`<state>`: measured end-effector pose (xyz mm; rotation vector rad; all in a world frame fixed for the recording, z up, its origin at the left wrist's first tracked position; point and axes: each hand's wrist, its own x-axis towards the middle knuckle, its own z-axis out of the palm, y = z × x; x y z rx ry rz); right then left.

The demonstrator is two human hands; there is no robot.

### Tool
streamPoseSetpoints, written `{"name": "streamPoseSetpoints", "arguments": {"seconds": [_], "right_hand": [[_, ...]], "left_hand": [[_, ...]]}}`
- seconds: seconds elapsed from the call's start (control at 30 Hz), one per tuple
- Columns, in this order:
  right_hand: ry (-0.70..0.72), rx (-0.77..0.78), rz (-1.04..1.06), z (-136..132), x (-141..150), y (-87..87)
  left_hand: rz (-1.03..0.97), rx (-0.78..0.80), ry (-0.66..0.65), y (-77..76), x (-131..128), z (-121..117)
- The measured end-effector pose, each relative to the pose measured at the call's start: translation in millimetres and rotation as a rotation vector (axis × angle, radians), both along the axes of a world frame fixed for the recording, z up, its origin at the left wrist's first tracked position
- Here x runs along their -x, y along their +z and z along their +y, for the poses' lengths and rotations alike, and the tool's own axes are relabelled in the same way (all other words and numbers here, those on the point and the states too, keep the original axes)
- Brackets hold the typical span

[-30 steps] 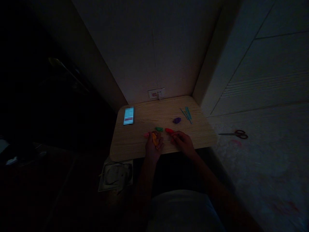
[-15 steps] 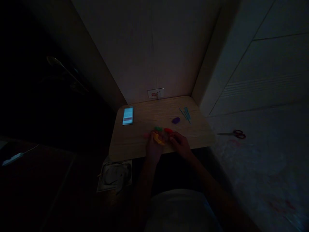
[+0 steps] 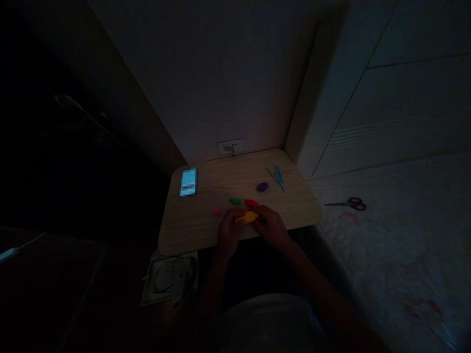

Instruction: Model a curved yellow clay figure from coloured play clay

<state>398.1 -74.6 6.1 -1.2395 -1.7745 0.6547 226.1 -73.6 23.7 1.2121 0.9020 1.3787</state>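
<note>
Above the table's front edge, my left hand [image 3: 228, 231] grips the left end of a yellow-orange piece of what looks like modelling clay [image 3: 247, 217]. My right hand [image 3: 271, 226] has its fingers closed on the right end of the same piece. Just beyond the hands lie a red piece [image 3: 251, 202] and a green lump [image 3: 235, 201]. A small pink lump [image 3: 217, 211] rests left of my left hand, and a purple textured lump [image 3: 262, 187] is farther back on the right. Dim light hides the finer finger detail.
Thin teal sticks [image 3: 278, 176] lie at the back right of the wooden table [image 3: 209, 196]. A lit phone [image 3: 189, 182] is at its left. Behind is a wall socket [image 3: 230, 147]. Scissors [image 3: 355, 204] lie on the pale surface to the right; a box [image 3: 171, 279] stands below left.
The yellow-orange piece has turned from slanting downward to lying nearly level. My right hand has come in from beside the red piece and now touches the yellow-orange one. The view has shifted slightly.
</note>
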Motion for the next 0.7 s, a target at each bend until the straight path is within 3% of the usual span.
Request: {"name": "streamPoseSetpoints", "arguments": {"seconds": [0.2,0.47,0.7], "right_hand": [[-0.005,-0.038,-0.292,-2.1,-4.6,0.0],[0.006,-0.047,-0.158,3.4,-12.9,-4.5],[-0.054,-0.047,-0.172,7.0,-12.0,-8.9]], "left_hand": [[0.305,-0.073,-0.068,-1.5,15.1,-3.3],[0.220,-0.020,-0.058,-6.7,18.7,14.9],[0.296,-0.047,-0.031,-5.8,19.1,19.2]]}}
